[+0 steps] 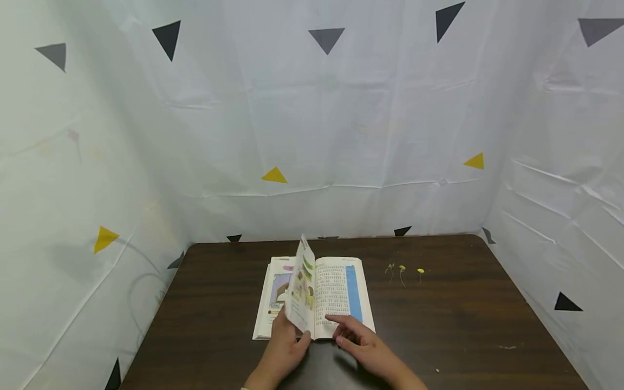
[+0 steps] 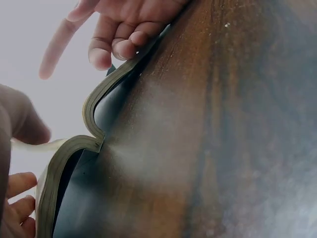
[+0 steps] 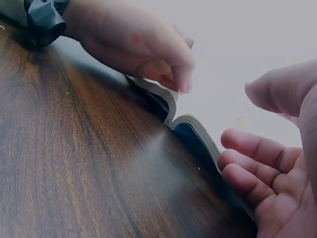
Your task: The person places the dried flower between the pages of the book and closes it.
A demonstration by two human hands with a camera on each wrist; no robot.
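An open book (image 1: 336, 292) lies on the dark table, text and a blue strip on its right page and pictures on the left. My left hand (image 1: 284, 346) is at the book's lower left edge and pinches a raised leaf (image 1: 302, 290) between thumb and fingers. That leaf stands nearly upright at the spine. Over the lower right page is my right hand (image 1: 361, 344), index finger stretched out, the others loosely bent and holding nothing. In the right wrist view, its fingertips come right beside the book's page edges (image 3: 200, 134).
Several small yellow flowers on thin stems (image 1: 402, 271) lie on the wooden table (image 1: 453, 319) right of the book. A tiny pale bit (image 1: 437, 370) is near the front. White sheeting (image 1: 341, 135) with black, grey and yellow triangles hangs behind and on both sides.
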